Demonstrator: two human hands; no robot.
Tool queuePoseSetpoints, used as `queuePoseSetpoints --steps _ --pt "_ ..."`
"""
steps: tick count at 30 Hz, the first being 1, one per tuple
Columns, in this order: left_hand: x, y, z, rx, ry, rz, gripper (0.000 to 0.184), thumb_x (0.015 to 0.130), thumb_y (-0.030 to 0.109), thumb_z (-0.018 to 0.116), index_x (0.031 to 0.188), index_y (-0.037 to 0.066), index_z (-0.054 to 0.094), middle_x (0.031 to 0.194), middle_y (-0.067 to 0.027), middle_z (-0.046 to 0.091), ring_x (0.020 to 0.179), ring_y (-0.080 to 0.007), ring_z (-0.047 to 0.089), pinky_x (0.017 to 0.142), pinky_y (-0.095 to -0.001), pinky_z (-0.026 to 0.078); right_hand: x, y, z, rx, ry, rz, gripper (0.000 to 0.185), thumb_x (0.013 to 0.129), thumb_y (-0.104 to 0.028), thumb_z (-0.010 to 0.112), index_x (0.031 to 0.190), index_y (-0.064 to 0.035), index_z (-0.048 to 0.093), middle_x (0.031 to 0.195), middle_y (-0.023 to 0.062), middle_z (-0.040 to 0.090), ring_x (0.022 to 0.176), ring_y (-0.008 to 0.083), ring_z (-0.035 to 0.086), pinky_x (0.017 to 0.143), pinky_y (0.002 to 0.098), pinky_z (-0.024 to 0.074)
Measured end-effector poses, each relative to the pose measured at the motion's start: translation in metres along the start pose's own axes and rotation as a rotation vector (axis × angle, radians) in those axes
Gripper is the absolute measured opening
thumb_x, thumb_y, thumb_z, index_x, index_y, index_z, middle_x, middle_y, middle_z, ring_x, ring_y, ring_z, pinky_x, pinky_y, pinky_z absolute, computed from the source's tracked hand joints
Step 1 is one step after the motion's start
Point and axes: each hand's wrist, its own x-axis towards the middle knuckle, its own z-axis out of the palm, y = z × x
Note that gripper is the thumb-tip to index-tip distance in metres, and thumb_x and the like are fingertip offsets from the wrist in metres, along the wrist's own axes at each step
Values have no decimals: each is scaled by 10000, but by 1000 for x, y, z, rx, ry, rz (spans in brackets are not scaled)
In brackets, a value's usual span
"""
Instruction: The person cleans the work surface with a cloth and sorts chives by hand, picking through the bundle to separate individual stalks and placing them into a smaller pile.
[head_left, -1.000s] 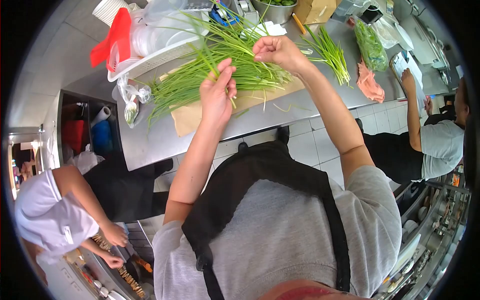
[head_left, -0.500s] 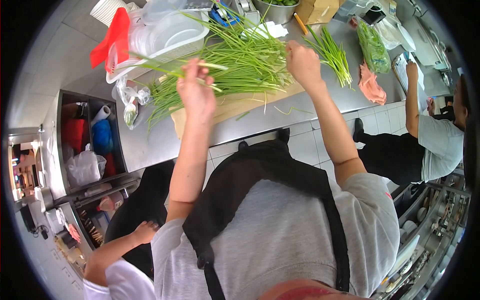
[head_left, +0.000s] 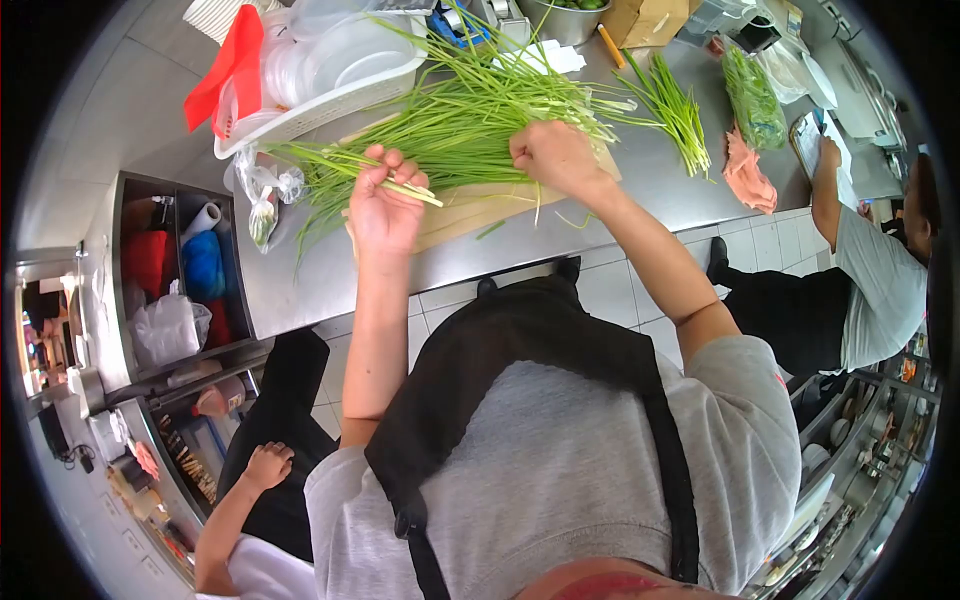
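A large heap of long, thin scallions [head_left: 450, 130] lies across a tan sheet or board [head_left: 460, 222] on the steel counter. My left hand [head_left: 388, 205], palm turned up at the heap's near left side, is closed round a few scallions [head_left: 340, 158] whose pale ends point right. Over the right part of the heap, my right hand [head_left: 560, 158] has its fingers curled together, and what they pinch is hidden. To the right lies a smaller, separate bunch of scallions [head_left: 682, 118].
At the back left stands a white basket [head_left: 330, 120] of plastic containers, beside a small plastic bag [head_left: 262, 205]. Bagged greens [head_left: 755, 100] and a pink cloth [head_left: 748, 175] lie at right. A co-worker [head_left: 880, 285] stands right; another person's hand [head_left: 268, 465] shows lower left.
My right hand has moved left and nearer, from the heap's right edge to over the heap. My left hand has lowered slightly with its scallions, which are now gathered closer together.
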Motion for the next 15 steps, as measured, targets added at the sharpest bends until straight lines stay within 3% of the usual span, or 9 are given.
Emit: queuePoseSetpoints --steps 1,3,4,6,8,11,15 --pt "-1 -3 -3 -1 -1 4 172 733 26 465 895 74 496 735 -56 481 626 -152 423 593 -293 373 2 0 -3 -2 0 -4 67 649 -156 629 691 -104 618 640 90 590 630 243 582 582 337 464" --pt "-5 -11 -8 -7 18 -70 159 741 36 488 893 78 505 726 -43 491 605 -143 429 559 -282 373 6 6 -9 409 -7 8 58 674 -124 641 708 -84 616 636 45 591 607 145 562 577 270 444" --pt "-6 -19 -8 32 62 -63 166 746 33 516 908 70 516 732 -38 518 575 -126 442 504 -258 370 9 9 -10 409 -11 5 58 674 -124 641 708 -84 616 636 45 591 607 145 562 577 270 444" --pt "-8 -31 -6 107 136 -84 180 748 25 523 924 64 520 753 -43 536 564 -118 450 480 -248 367 15 14 -13 874 -84 120 71 706 -101 643 743 -52 608 668 -6 580 623 58 515 565 208 407" --pt "-5 -43 -3 240 221 -110 220 773 37 554 990 50 521 829 -61 576 550 -91 473 425 -216 355 16 13 -16 976 -105 113 72 723 -96 633 759 -42 601 679 -17 575 629 42 506 556 192 394" --pt "1 -55 10 310 185 -124 231 788 65 570 1012 45 518 850 -65 581 555 -78 476 422 -204 355 14 6 -29 1083 -157 121 74 742 -92 621 780 -36 594 691 -25 571 629 23 496 542 172 378" --pt "11 -63 23 353 137 -79 230 787 73 582 1003 19 523 801 -38 556 554 -64 461 411 -183 346 7 -2 -35 1124 -192 110 64 739 -88 619 782 -48 593 696 -16 582 617 14 499 514 161 362"
